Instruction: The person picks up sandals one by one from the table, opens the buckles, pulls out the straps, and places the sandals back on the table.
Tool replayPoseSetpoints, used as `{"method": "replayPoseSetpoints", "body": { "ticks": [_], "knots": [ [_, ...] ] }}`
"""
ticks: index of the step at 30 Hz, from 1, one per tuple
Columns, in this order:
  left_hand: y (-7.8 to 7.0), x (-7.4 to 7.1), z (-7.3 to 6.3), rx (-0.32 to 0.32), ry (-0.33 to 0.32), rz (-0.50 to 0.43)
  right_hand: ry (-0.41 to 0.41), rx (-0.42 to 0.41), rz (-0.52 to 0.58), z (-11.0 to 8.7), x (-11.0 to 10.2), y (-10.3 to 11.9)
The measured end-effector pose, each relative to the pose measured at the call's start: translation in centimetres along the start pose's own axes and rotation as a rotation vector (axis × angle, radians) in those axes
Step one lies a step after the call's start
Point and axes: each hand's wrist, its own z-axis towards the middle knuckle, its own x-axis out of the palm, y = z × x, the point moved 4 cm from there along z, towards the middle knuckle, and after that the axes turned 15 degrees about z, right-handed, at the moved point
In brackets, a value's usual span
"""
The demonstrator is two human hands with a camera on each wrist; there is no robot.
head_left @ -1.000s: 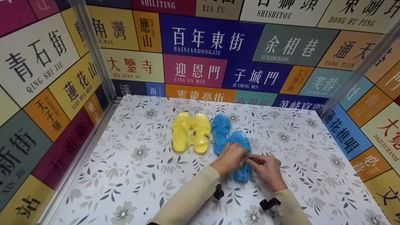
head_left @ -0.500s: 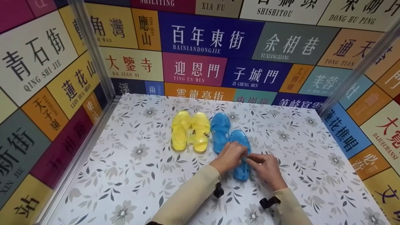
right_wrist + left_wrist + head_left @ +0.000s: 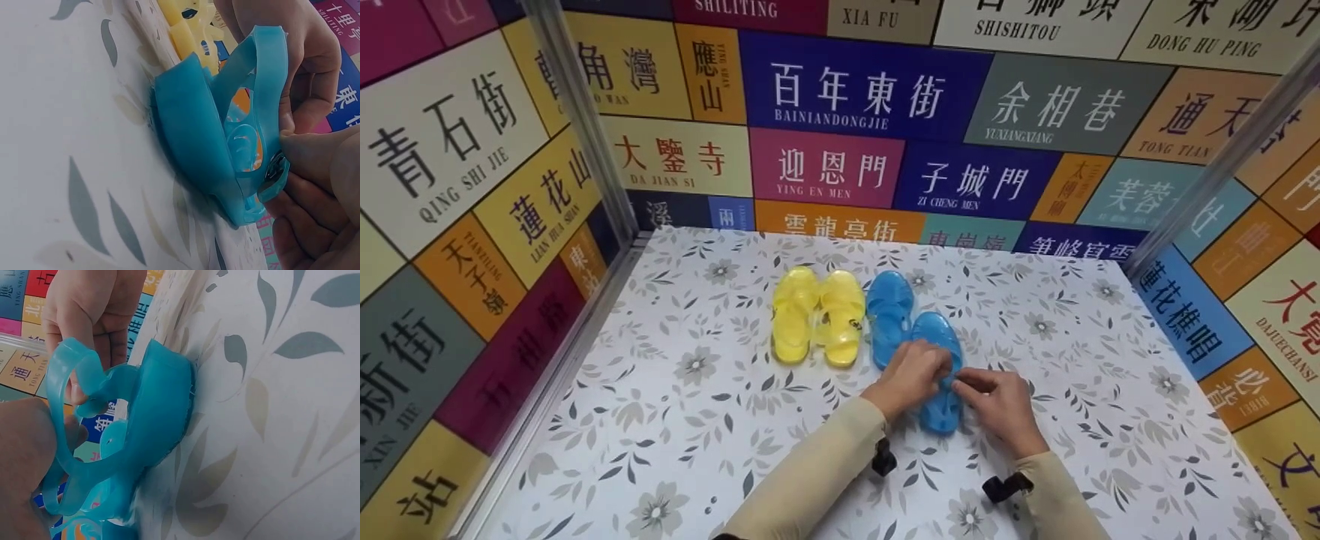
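Note:
In the head view, the nearer blue sandal (image 3: 939, 412) stands on the floral surface, toe pointing away. My left hand (image 3: 913, 375) covers its middle from the left. From the right, my right hand (image 3: 1003, 401) meets it with fingertips close to the left hand's. In the right wrist view, the right thumb and fingers pinch the ankle strap's end beside a small dark metal buckle (image 3: 275, 166). The left hand (image 3: 304, 50) grips the strap (image 3: 270, 73) just above. The left wrist view shows the heel (image 3: 166, 394) and the looped strap, with the left fingers partly hidden behind it.
The other blue sandal (image 3: 890, 307) lies right beside it, farther back. A pair of yellow sandals (image 3: 795, 315) stands to the left. Walls with colourful sign panels (image 3: 870, 82) enclose the back and both sides, with metal posts (image 3: 585, 120) at the corners.

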Motion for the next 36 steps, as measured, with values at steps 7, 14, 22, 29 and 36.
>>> {"method": "replayPoseSetpoints", "body": {
  "ticks": [7, 14, 22, 29, 36],
  "knots": [
    [-0.25, 0.37, 0.22, 0.007, 0.11, 0.039, 0.005, 0.02, 0.002, -0.21, 0.22, -0.09],
    [-0.07, 0.46, -0.03, -0.051, 0.104, -0.002, -0.006, 0.028, 0.033, -0.23, 0.43, -0.09],
    [0.52, -0.15, 0.04, -0.053, 0.045, -0.03, -0.017, 0.085, 0.074, -0.12, 0.15, -0.06],
    [0.52, 0.11, 0.2, -0.015, 0.054, -0.044, -0.009, 0.078, 0.064, -0.2, -0.04, -0.1],
    [-0.13, 0.28, 0.29, -0.005, 0.114, 0.006, -0.005, 0.081, 0.055, -0.34, 0.11, -0.1]
  ]
}}
